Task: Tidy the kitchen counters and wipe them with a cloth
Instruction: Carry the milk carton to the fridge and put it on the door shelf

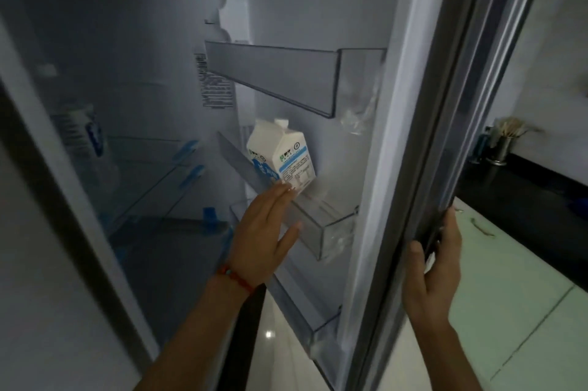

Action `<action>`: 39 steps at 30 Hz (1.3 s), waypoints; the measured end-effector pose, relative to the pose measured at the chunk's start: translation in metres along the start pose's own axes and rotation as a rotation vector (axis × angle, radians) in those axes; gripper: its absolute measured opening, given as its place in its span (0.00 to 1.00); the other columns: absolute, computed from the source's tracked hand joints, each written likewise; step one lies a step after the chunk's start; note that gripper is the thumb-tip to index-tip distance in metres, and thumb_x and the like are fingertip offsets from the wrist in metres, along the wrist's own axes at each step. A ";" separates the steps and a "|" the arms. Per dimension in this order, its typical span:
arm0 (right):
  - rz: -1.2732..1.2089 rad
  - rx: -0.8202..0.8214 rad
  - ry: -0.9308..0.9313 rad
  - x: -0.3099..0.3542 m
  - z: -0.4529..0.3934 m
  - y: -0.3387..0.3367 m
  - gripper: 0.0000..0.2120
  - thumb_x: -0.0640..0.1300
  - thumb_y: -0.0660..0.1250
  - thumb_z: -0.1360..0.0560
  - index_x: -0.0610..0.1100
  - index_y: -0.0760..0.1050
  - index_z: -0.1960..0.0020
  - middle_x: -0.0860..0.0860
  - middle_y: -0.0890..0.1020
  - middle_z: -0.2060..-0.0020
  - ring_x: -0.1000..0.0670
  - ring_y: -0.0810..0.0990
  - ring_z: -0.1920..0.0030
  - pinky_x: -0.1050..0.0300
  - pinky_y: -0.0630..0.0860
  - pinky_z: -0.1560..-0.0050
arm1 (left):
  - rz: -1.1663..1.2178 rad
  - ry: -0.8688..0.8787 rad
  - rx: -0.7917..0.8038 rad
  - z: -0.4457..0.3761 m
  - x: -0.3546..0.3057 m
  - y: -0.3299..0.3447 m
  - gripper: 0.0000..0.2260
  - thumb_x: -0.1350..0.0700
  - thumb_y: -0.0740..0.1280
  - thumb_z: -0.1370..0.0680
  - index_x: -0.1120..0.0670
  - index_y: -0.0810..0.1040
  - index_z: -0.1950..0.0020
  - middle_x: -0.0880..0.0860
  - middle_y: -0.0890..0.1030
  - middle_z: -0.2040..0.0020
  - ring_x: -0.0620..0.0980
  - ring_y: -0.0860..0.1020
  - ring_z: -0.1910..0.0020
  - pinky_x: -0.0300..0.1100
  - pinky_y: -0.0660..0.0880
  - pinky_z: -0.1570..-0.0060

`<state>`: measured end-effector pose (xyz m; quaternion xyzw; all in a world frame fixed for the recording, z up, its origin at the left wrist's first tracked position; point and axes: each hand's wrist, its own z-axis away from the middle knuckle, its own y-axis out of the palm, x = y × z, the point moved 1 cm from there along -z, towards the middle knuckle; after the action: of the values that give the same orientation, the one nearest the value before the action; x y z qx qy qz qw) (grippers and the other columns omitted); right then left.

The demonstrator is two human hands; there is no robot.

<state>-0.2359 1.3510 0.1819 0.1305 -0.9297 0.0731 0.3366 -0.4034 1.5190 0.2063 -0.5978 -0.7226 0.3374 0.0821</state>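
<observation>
Fingers (pixel 280 196) of left hand (pixel 261 231) straight, touching milk carton (pixel 283 155) in door bin (pixel 318 225); right hand (pixel 436 266) grips refrigerator door (pixel 397 136) edge.

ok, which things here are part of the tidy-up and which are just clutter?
In play:
milk carton in door bin
left hand, open at the carton
right hand, holding the fridge door

Just there:
utensil holder on black counter
bottle on the fridge shelf

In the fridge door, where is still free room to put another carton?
The top door bin looks bare along its length. In the middle bin, the stretch right of the milk carton is free. Its left end is crowded: the carton leans there, with the left hand beside it.
</observation>
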 end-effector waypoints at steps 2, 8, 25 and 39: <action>-0.005 0.028 -0.014 0.022 0.019 0.008 0.25 0.63 0.52 0.25 0.63 0.51 0.29 0.68 0.61 0.31 0.57 0.64 0.30 0.55 0.65 0.30 | -0.081 -0.004 0.003 0.016 0.001 -0.027 0.23 0.44 0.49 0.21 0.58 0.66 0.34 0.60 0.74 0.36 0.49 0.65 0.34 0.48 0.66 0.32; -0.028 0.138 -0.044 0.077 0.062 0.046 0.24 0.61 0.49 0.23 0.59 0.52 0.29 0.49 0.76 0.56 0.71 0.72 0.58 0.87 0.63 0.59 | -0.341 0.014 -0.205 0.068 -0.014 -0.115 0.19 0.47 0.52 0.21 0.57 0.66 0.35 0.55 0.67 0.33 0.54 0.63 0.31 0.49 0.56 0.30; -0.348 0.432 -0.195 0.151 0.131 0.166 0.28 0.57 0.51 0.22 0.58 0.42 0.26 0.55 0.51 0.25 0.49 0.55 0.25 0.47 0.59 0.26 | -0.390 -0.192 -0.395 0.114 0.068 -0.191 0.23 0.48 0.51 0.20 0.46 0.49 0.26 0.40 0.45 0.24 0.48 0.49 0.24 0.42 0.49 0.25; -0.237 0.639 -0.123 0.145 0.134 0.161 0.27 0.63 0.49 0.24 0.67 0.39 0.29 0.67 0.47 0.27 0.59 0.51 0.26 0.65 0.51 0.27 | -0.335 -0.241 -0.396 0.116 0.055 -0.190 0.25 0.47 0.54 0.21 0.59 0.56 0.28 0.57 0.55 0.25 0.56 0.53 0.26 0.45 0.52 0.25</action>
<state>-0.4712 1.4468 0.1658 0.3406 -0.8568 0.3127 0.2284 -0.6322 1.5138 0.2140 -0.4300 -0.8677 0.2398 -0.0682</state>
